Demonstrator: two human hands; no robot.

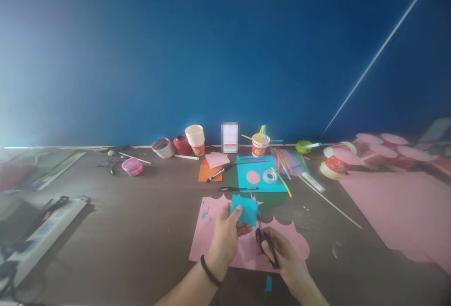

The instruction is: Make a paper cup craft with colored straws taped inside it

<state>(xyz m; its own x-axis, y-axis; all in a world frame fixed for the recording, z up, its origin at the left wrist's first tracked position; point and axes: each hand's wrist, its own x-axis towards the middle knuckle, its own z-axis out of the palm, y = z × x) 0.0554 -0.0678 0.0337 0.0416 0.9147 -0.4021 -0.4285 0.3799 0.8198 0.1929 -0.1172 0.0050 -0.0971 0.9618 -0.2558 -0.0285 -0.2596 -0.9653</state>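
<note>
My left hand (227,233) pinches a small blue piece of paper (244,210) between thumb and fingers. In my right hand (283,252) is a pair of scissors (260,234) with black handles, its blades pointing away from me along the paper's right edge. Whether the blades touch the paper I cannot tell. Beneath both hands lies a pink sheet (204,235) with scalloped cut-outs along its far edge and small blue scraps on it. Near the front, a blue paper strip (268,284) rests on the table.
Behind the hands are a black pen (238,188), a blue sheet (246,183) with a tape roll (270,176), and a paper cup (260,145) holding straws. A large pink sheet (398,207) and decorated cups (334,165) are right; a power strip (49,235) is left.
</note>
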